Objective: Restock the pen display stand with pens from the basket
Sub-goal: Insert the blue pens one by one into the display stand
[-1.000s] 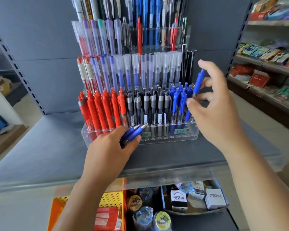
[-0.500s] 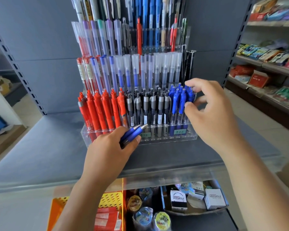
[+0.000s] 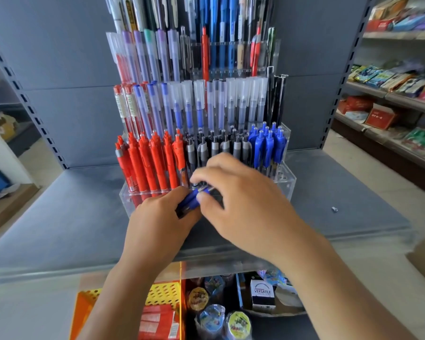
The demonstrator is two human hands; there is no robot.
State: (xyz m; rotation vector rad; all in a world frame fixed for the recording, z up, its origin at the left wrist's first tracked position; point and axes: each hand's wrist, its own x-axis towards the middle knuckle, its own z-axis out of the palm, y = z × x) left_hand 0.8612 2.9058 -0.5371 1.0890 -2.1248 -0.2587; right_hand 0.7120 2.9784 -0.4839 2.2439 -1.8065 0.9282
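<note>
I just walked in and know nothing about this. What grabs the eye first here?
The tiered clear pen display stand fills the middle, its front row running from bright red pens on the left to blue pens on the right. Just in front, the left hand grips a few blue spare pens while the right hand pinches at their tips.

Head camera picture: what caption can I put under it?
Left hand holds blue plastic click pens while the right hand pinches one, before a clear tiered acrylic pen stand.
</note>
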